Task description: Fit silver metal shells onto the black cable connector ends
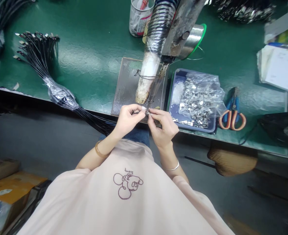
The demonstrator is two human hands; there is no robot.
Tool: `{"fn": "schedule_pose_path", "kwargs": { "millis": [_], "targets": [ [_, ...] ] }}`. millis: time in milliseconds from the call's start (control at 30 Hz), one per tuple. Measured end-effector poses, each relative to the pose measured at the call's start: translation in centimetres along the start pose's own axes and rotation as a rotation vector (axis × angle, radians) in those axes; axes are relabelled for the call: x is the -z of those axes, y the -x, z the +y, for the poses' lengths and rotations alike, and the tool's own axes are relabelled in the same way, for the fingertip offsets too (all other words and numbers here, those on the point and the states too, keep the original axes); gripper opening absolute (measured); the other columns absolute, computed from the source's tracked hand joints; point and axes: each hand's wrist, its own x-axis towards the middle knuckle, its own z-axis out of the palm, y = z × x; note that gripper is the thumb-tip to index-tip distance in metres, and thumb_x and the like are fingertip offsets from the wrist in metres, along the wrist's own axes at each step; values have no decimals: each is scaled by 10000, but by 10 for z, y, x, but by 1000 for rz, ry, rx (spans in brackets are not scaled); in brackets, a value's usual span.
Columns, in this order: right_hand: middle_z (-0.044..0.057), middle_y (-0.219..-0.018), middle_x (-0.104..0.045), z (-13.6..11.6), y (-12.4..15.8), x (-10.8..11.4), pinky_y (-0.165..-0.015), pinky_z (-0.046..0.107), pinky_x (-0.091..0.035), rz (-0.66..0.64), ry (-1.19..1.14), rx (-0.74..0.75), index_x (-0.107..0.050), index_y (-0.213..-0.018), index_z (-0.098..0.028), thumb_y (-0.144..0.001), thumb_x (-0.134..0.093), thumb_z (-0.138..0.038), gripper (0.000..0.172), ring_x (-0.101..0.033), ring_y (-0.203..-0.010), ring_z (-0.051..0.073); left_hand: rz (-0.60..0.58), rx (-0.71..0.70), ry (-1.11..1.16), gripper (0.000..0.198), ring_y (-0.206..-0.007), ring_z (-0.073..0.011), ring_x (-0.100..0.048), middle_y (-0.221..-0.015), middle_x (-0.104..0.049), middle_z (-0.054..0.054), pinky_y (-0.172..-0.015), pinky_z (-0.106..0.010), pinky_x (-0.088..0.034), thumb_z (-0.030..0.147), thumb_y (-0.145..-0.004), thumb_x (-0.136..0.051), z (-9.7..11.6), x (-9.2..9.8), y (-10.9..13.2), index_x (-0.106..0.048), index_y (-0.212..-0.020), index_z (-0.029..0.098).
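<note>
My left hand (129, 119) is closed in a pinch. A thin black cable seems to show between its thumb and forefinger. My right hand (163, 125) pinches a small shiny metal piece (147, 111) against the tip of the left; its exact shape is too small to tell. Both hands meet at the bench edge, just below the tip of a mounted soldering iron (156, 81). Beneath lies a grey metal plate (125, 85). From the left, a wrapped bundle of black cables (60, 93) with metal plug ends runs down toward my left wrist.
Right of the plate stands a blue tray (195, 127) with a plastic bag of small metal shells (200, 94). Orange-handled pliers (232, 114) lie beside it. Behind are a solder spool (192, 40), a white pipe (150, 63) and a cup (139, 19). Papers (280, 67) lie far right.
</note>
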Motion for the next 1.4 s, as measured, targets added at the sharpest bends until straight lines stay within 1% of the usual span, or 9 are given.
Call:
{"fn": "schedule_pose_path", "kwargs": {
  "millis": [300,467,800,900,1033,1100,1167,1233,1400],
  "targets": [
    [28,-958,-794,-4,-6,2,-745,307,-639,-15,53,-18,-683,-874,-258,-896,-655,-126,137,-768,-850,178,14,-45,-23,202,-601,-106,-519,-613,-615,10,-603,-235,-441,323,-730,-739,2,0,1,-672,-648,151],
    [47,-974,-796,-6,-7,4,-718,281,-637,-21,60,60,-651,-854,-247,-879,-665,-102,148,-771,-845,171,15,-18,-24,203,-570,-93,-478,-577,-590,23,-582,-227,-425,318,-714,-737,1,2,2,-661,-628,151],
    [42,-955,-791,-6,-2,8,-736,294,-615,-52,-27,18,-635,-890,-248,-883,-649,-92,157,-765,-854,173,-59,5,20,141,-599,-112,-514,-599,-623,6,-610,-251,-423,280,-666,-729,-3,5,3,-688,-624,152],
    [29,-930,-786,-9,-1,12,-690,277,-607,-10,-92,-85,-657,-902,-242,-890,-658,-106,136,-762,-799,164,-51,8,-32,120,-548,-88,-424,-549,-540,30,-551,-234,-348,245,-661,-692,0,3,4,-665,-601,145],
    [-49,-697,-693,-14,-1,21,-464,210,-503,159,-261,-317,-649,-970,-232,-935,-649,-224,35,-670,-518,106,0,5,-95,110,-519,-67,-318,-509,-412,61,-523,-227,-262,218,-652,-649,4,0,4,-627,-574,143],
    [-78,-631,-647,-15,-2,24,-423,199,-474,156,-353,-397,-619,-1052,-232,-960,-621,-281,104,-637,-458,99,16,3,-91,107,-518,-64,-308,-509,-403,63,-522,-225,-258,217,-645,-638,5,-1,4,-623,-569,142],
    [-61,-697,-701,-14,-2,24,-463,203,-516,103,-353,-444,-597,-1091,-232,-975,-596,-270,121,-673,-498,104,25,8,-76,100,-519,-64,-326,-514,-431,59,-521,-221,-278,218,-636,-631,6,-2,3,-630,-573,140],
    [-20,-809,-760,-12,-2,22,-568,222,-582,51,-239,-409,-615,-1042,-228,-962,-614,-219,81,-735,-618,120,28,9,-65,93,-523,-67,-355,-521,-465,53,-527,-215,-315,215,-630,-631,7,-2,2,-635,-574,141],
    [32,-915,-782,-7,-3,10,-748,282,-619,-12,-15,-78,-629,-882,-222,-880,-680,-105,127,-765,-851,165,37,-22,-56,82,-536,-78,-428,-533,-519,44,-547,-205,-396,205,-639,-639,8,-2,1,-638,-583,146]
  ]
}}
